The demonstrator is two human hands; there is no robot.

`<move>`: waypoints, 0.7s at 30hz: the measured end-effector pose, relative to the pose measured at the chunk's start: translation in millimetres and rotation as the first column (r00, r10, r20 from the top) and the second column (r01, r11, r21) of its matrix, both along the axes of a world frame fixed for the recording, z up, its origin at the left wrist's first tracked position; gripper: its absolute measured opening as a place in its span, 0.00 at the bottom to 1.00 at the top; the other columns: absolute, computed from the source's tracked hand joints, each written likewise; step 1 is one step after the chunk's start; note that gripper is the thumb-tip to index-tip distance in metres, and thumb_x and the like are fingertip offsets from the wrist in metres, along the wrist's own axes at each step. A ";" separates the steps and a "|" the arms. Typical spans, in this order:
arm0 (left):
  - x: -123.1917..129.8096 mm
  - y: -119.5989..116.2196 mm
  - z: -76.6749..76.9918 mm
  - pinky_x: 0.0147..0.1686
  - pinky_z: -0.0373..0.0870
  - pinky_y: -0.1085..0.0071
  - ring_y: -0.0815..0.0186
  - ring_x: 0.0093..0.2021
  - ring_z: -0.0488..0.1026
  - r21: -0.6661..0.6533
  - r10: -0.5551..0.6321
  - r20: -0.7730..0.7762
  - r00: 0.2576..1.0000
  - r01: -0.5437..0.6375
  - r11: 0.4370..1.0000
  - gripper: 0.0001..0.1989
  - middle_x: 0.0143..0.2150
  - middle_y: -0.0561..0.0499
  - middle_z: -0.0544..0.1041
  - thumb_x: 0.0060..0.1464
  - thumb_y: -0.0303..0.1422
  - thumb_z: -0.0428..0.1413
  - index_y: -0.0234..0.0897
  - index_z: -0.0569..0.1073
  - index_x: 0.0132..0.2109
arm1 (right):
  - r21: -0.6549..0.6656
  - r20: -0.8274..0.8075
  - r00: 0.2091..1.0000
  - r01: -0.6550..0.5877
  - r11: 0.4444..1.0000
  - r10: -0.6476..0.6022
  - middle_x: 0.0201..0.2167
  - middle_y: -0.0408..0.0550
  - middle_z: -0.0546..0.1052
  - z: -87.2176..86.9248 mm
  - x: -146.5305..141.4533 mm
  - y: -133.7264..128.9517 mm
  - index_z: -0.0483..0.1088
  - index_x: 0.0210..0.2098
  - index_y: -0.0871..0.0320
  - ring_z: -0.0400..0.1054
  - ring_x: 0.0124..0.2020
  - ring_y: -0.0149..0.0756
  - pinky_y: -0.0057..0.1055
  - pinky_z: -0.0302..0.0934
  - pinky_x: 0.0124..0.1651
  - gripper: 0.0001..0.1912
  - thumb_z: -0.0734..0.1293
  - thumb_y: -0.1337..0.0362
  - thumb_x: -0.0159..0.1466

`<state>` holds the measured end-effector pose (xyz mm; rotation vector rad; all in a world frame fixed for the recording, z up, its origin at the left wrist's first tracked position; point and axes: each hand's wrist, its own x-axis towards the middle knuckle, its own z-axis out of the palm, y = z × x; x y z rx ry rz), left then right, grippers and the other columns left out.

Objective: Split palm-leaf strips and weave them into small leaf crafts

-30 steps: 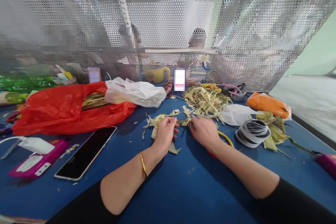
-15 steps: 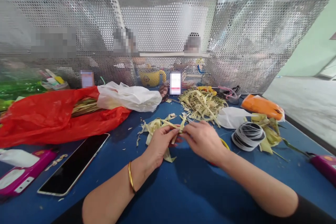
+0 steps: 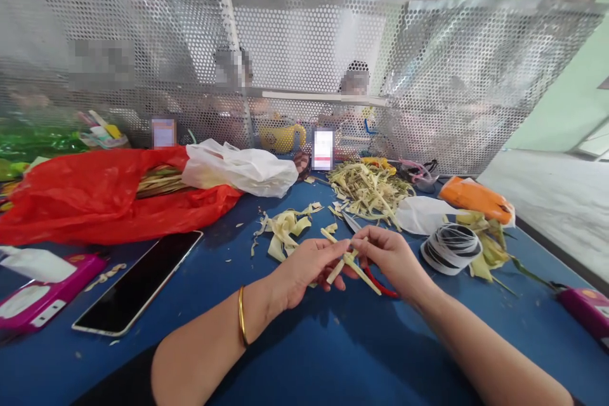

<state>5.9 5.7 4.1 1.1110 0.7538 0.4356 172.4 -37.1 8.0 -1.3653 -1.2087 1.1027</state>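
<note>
Pale dried leaf strips (image 3: 358, 266), crossed over one another, are pinched between my two hands above the blue table (image 3: 285, 355). My left hand (image 3: 316, 266) grips them from the left with thumb and fingers. From the right, my right hand (image 3: 385, 257) pinches the same piece where the strips cross. Scissors (image 3: 383, 290) with red handles lie partly hidden under my right hand, a blade pointing away. Loose husk-like scraps (image 3: 285, 228) lie just beyond my left hand.
A pile of dried shreds (image 3: 373, 187) sits ahead, near a ribbon spool (image 3: 451, 248) and an orange packet (image 3: 478, 198). A red plastic bag (image 3: 90, 196), a phone (image 3: 140, 285) and a purple device (image 3: 52, 295) are leftward. A perforated metal screen (image 3: 304, 44) stands behind, with people beyond.
Both hands have shifted slightly right and toward me, and the leaf strips have turned so their ends point down toward me. More of the scissors shows. The whole view has also shifted a little.
</note>
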 end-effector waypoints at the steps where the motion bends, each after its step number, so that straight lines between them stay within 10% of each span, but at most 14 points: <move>1: 0.6 -1.3 -0.8 0.18 0.58 0.80 0.74 0.20 0.70 0.020 -0.008 -0.031 1.000 0.008 1.000 0.22 0.29 0.46 0.79 0.50 0.49 0.58 0.32 0.75 0.38 | 0.016 0.029 0.999 0.012 1.000 -0.012 0.18 0.39 0.69 -2.7 -1.5 0.3 0.70 0.25 0.57 0.61 0.20 0.28 0.26 0.55 0.25 0.15 0.72 0.52 0.53; 15: 5.2 -2.6 -8.0 0.19 0.58 0.78 0.71 0.19 0.71 0.102 0.046 -0.045 0.998 -0.042 0.994 0.12 0.21 0.51 0.76 0.48 0.39 0.61 0.32 0.76 0.31 | 0.336 0.618 0.754 0.005 0.942 -0.224 0.24 0.42 0.75 -6.2 7.1 -6.2 0.74 0.29 0.56 0.67 0.26 0.32 0.27 0.59 0.30 0.09 0.65 0.62 0.63; 21: 5.7 -0.1 -6.1 0.29 0.68 0.73 0.65 0.29 0.76 -0.127 0.151 0.078 0.986 -0.140 0.982 0.17 0.31 0.45 0.80 0.49 0.43 0.58 0.31 0.76 0.37 | 0.645 0.759 0.415 -0.368 0.670 -0.502 0.36 0.50 0.75 6.2 10.1 -15.6 0.72 0.45 0.57 0.68 0.36 0.38 0.35 0.57 0.40 0.10 0.61 0.66 0.67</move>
